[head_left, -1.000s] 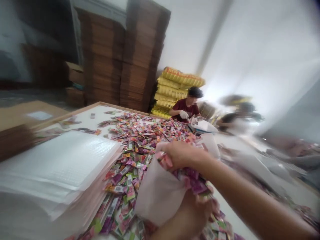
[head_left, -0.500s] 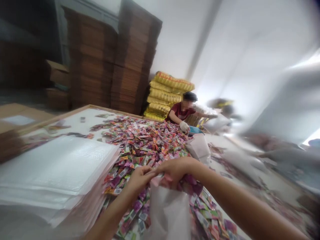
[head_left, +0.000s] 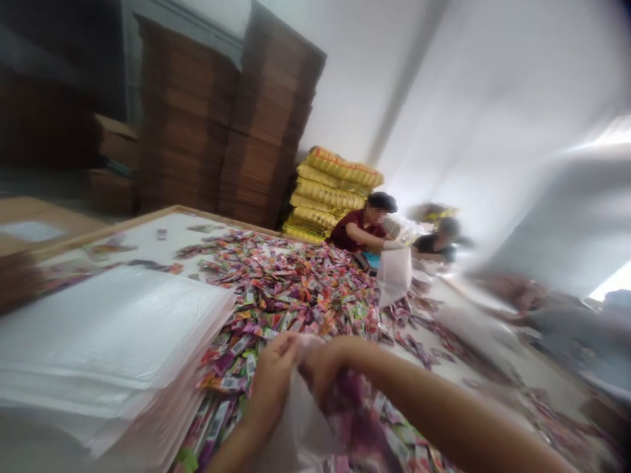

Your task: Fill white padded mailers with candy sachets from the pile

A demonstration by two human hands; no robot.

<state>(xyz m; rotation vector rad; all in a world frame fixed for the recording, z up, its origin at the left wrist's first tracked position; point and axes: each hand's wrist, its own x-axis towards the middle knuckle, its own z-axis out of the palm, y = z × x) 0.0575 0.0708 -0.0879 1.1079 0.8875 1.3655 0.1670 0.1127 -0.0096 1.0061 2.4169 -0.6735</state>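
My left hand (head_left: 276, 368) is closed, its fingers and thumb pinching the rim of a whitish plastic bag (head_left: 300, 420). Beside it, my right hand (head_left: 325, 364) curls over the bag's mouth; its fingertips are partly hidden. The bag hangs slanted beneath both hands, over the heap of small colourful packets (head_left: 290, 282). Purple packets (head_left: 357, 401) show blurred under my right wrist; whether they lie inside the bag cannot be made out.
A stack of white bubble-lined bags (head_left: 123, 322) lies at the left. Across the table, a person in a dark red shirt (head_left: 352, 230) holds up a white bag (head_left: 394, 272). Behind stand yellow sacks (head_left: 330, 194) and tall cardboard stacks (head_left: 266, 125). Another person (head_left: 438, 243) is further right.
My hands have come slightly lower and nearer, and the bag now slants to the left. Across the table, the person's hand has left the packets and the white bag there is lifted upright.
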